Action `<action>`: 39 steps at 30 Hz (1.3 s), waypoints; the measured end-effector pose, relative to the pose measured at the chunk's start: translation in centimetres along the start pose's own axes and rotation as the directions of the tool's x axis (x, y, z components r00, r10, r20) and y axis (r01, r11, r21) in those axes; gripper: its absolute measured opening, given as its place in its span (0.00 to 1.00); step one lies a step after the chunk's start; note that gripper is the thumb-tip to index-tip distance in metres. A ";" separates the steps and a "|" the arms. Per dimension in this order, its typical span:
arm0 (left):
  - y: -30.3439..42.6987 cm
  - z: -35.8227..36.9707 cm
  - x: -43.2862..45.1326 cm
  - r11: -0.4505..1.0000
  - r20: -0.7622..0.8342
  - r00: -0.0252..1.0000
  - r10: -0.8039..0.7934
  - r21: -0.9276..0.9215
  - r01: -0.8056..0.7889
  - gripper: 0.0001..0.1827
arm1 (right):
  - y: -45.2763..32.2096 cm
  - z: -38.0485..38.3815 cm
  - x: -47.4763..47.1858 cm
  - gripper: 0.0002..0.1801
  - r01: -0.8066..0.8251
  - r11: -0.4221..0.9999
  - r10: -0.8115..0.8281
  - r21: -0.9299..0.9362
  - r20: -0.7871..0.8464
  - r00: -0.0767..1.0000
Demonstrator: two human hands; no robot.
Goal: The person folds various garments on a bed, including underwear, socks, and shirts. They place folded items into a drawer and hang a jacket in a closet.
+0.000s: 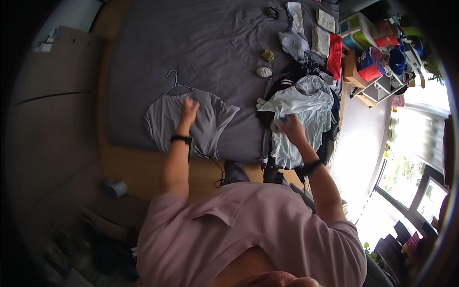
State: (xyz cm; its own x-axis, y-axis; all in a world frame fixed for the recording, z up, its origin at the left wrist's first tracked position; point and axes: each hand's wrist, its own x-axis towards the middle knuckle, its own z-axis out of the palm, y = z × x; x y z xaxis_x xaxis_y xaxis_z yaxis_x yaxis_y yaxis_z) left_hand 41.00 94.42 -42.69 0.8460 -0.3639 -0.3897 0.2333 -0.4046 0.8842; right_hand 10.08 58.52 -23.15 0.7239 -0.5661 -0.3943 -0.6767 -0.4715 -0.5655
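A grey T-shirt (204, 111) lies on the bed with a blue hanger (175, 83) inside its neck. Over the shirt's upper part is my left hand (189, 110), fingers a little apart and nothing in them; whether it touches the cloth I cannot tell. My right hand (296, 131) grips a small grey-and-dark item (279, 125), too blurred to name. Below that hand a pale mint T-shirt (304, 102) on a hanger is spread over dark garments (331, 118). Several hanger hooks (309, 67) stick out above its collar.
Beyond the hung clothes are a rolled white bundle (264, 72), a green bundle (267, 55), a grey bra (293, 43), folded pale cloths (320, 41) and a red cloth (334, 55). Right of the bed (215, 43), a metal-framed rack (385, 88) stands among packages. A black cord (219, 175) hangs near my legs.
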 end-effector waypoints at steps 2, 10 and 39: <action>-3.5 -1.0 -6.3 0.985 0.080 0.992 -0.099 0.146 0.087 0.43 | -2.1 2.5 5.8 0.34 -0.082 0.987 0.074 0.141 0.057 0.996; -12.4 -6.9 -32.6 0.921 0.765 0.513 -0.389 0.324 0.215 0.19 | 0.4 9.7 15.6 0.54 -0.122 0.978 0.115 0.168 0.054 0.992; -5.4 -5.2 -26.4 0.876 0.035 0.876 -0.481 -0.023 0.482 0.11 | 19.3 -2.3 30.5 0.27 -0.271 0.892 0.072 -0.362 -0.478 0.875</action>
State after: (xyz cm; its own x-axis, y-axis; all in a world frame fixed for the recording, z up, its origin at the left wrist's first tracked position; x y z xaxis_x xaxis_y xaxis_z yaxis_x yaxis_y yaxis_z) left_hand 19.91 110.57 -35.79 0.6125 -0.1534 -0.7755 0.6227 -0.5108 0.5928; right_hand 18.79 30.65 -44.44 0.5211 -0.8526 -0.0394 -0.8482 -0.5121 -0.1356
